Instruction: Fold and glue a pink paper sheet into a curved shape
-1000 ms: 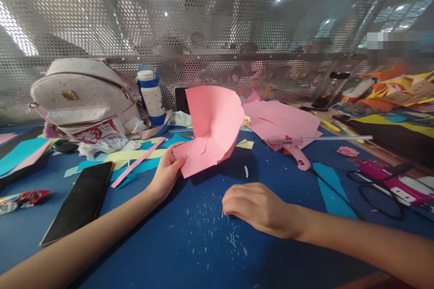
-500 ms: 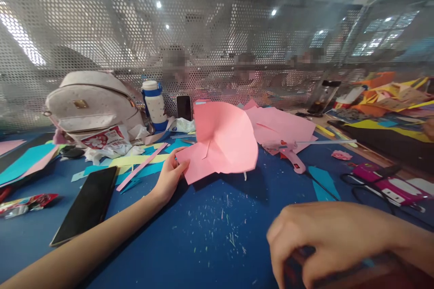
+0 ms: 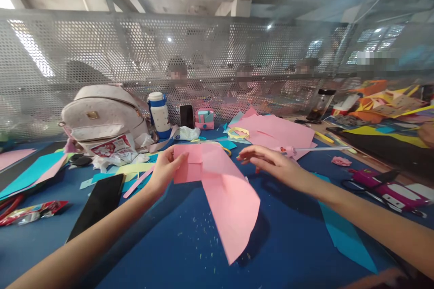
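Note:
My left hand (image 3: pixel 167 168) pinches the left edge of a pink paper sheet (image 3: pixel 230 189), thumb in front. The sheet has a squarish part with a fold or slit by the hand and a wide curved part that bends down toward the right. Just right of the paper, my right hand (image 3: pixel 271 162) hovers over the blue table (image 3: pixel 176 244) with its fingers apart and nothing in them. Behind that hand lies a pink glue gun (image 3: pixel 288 150), mostly hidden by it.
Pink sheets (image 3: pixel 274 131) lie at the back. On the left are a black phone (image 3: pixel 98 205), a white backpack (image 3: pixel 105 115) and a bottle (image 3: pixel 159 115). Blue paper (image 3: pixel 349 239) lies under my right forearm. A purple device (image 3: pixel 386 187) with a black cable sits at the right.
My right hand has moved from the near right up and left toward the paper, and its fingers have spread. The pink sheet has turned, its curved part now hanging toward me.

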Demonstrator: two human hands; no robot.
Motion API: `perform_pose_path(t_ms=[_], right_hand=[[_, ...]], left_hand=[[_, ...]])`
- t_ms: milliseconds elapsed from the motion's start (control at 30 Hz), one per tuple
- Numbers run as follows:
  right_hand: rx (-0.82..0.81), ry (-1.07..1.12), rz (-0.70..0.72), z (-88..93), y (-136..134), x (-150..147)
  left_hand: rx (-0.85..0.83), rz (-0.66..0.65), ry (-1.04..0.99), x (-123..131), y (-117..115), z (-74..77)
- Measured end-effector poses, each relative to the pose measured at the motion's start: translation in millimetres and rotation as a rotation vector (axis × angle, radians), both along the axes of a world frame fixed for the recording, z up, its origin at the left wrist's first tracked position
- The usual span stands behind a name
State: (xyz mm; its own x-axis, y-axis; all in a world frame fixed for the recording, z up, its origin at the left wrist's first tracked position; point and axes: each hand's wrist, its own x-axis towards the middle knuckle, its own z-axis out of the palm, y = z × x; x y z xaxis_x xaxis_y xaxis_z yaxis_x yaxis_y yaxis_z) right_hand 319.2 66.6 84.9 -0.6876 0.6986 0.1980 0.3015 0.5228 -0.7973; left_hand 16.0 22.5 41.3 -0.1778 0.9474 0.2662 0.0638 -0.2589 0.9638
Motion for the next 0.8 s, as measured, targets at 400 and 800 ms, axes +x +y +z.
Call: perform_pose_path(t_ms=[400, 800], right_hand=[[-0.068, -0.001, 0.215, 22.8, -9.4, -62.2], [-0.002, -0.394, 0.413, 7.2, 16.6, -100.6]], left_hand=[[0.066, -0.194, 0.573, -8.0, -19.4, 53.1], [0.015, -0.226, 0.581, -7.6, -18.5, 51.3]])
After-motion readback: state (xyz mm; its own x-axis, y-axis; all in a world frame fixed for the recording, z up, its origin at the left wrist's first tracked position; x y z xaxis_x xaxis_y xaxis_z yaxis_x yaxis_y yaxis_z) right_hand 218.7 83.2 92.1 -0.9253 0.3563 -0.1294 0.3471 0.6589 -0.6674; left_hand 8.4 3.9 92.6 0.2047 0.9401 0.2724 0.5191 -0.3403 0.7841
